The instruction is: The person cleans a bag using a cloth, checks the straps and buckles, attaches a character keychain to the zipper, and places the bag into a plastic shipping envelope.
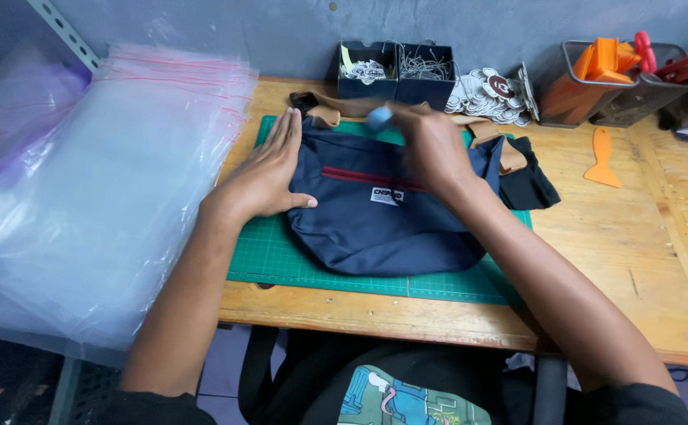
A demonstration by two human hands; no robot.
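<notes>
Bag (375, 224), dark blue, middle of frame, on green mat (273, 256). Left hand (269, 173) flat, open, pressing bag's left edge. Right hand (430, 145) pinching small blue thing (379, 118), blurry. Best: press firm, keep bag flat.

Wooden table (596, 260): green cutting mat (281, 260), orange scraper (601, 157), mesh baskets (572, 102), clear plastic bags (123, 173) at left edge.

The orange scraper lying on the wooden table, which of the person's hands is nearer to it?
Right. The right hand is over the top of the navy bag, left of the orange scraper. The left hand rests flat on the bag's far left edge, farther away.
</notes>
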